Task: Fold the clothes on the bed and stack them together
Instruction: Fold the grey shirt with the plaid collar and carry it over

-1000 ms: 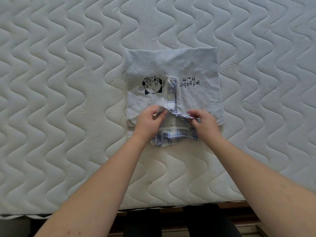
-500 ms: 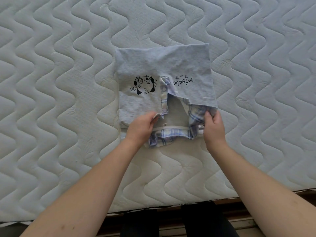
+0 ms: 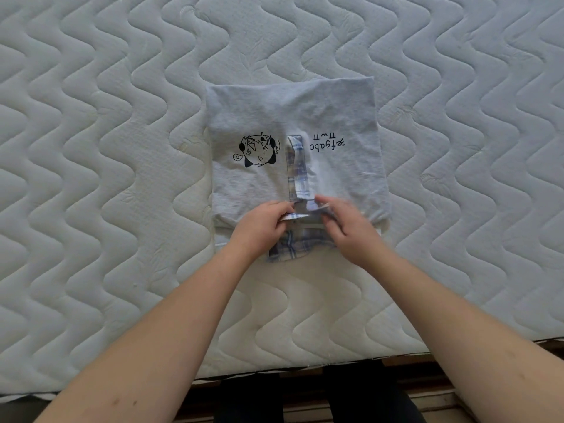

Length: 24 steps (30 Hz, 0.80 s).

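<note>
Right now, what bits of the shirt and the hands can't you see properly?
- Head view: the grey shirt has its near collar edge covered by both hands.
- The right hand is motion-blurred, so its grip on the cloth is unclear.
- The left hand pinches a plaid collar flap; its fingertips curl out of sight.
- Whatever lies beneath the shirt is hidden by the folded cloth; only a plaid piece peeks out.
</note>
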Motion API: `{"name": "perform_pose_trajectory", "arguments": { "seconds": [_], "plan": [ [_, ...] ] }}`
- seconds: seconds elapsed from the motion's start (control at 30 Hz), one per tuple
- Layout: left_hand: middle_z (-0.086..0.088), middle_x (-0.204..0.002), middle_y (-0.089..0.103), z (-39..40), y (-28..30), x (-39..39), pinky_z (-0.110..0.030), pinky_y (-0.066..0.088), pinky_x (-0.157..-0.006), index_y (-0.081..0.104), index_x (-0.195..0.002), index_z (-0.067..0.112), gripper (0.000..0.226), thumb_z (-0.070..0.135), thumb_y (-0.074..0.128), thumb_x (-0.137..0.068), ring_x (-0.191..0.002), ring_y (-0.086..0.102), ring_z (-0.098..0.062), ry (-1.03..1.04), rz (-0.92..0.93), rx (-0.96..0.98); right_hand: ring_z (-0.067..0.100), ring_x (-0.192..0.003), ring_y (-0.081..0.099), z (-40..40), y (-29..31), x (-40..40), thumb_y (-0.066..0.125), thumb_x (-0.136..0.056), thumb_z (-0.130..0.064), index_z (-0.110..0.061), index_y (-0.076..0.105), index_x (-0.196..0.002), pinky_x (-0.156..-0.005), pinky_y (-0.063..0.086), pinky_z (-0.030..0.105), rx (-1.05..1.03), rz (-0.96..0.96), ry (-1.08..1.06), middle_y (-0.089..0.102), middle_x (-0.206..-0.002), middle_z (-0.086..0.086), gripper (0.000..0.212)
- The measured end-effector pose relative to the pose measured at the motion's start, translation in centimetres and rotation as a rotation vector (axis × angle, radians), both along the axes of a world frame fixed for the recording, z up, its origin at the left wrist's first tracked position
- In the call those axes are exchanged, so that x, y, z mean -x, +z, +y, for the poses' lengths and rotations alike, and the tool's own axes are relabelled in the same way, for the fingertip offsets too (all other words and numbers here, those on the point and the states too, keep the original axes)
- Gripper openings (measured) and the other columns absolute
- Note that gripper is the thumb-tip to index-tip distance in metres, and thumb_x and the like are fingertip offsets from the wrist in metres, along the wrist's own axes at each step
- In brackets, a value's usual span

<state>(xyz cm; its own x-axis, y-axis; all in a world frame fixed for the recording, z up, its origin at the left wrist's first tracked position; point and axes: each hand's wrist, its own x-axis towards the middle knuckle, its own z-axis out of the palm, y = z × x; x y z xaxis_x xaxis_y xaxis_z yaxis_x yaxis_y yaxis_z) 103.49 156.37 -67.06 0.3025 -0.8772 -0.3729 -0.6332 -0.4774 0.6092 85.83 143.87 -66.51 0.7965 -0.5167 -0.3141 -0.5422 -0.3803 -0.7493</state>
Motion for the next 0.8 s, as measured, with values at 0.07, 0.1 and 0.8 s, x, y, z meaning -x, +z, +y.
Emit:
{"name": "perform_pose_trajectory", "arguments": {
  "seconds": [0.07, 0.1, 0.8],
  "plan": [
    [-0.002, -0.118, 0.069, 0.6, 0.2, -0.2, -0.038, 0.048, -0.088, 0.069, -0.109, 0.013, 0.024, 0.007, 0.06, -0.087, -0.109, 0.06, -0.024, 0.026, 0.028, 0.029, 0.016, -0.139, 0.033, -0.2, -0.7, -0.5, 0.049, -0.099, -0.02, -0.014, 0.058, -0.113, -0.113, 0.028, 0.034, 0.165, 0.076, 0.25, 0.042, -0.15, -0.003, 0.017],
    [-0.003, -0.114, 0.07, 0.9, 0.2, -0.4, -0.038, 0.048, -0.087, 0.07, -0.107, 0.01, 0.023, 0.005, 0.062, -0.086, -0.106, 0.062, -0.024, 0.043, 0.034, 0.044, 0.018, -0.142, 0.029, -0.4, -1.0, -0.8, 0.049, -0.099, -0.02, -0.014, 0.057, -0.111, -0.114, 0.027, 0.037, 0.211, 0.111, 0.315, 0.038, -0.154, -0.002, 0.016],
    [-0.001, -0.143, 0.051, -3.4, -0.1, -3.1, -0.027, 0.038, -0.107, 0.045, -0.145, 0.014, 0.042, 0.024, 0.041, -0.104, -0.128, 0.048, -0.011, 0.353, 0.221, 0.111, -0.021, -0.099, 0.049, -4.3, -0.3, -8.9, 0.033, -0.095, -0.002, -0.023, 0.04, -0.146, -0.073, 0.037, -0.004, -0.202, 0.035, -0.182, 0.049, -0.144, -0.008, 0.056]
  ]
}}
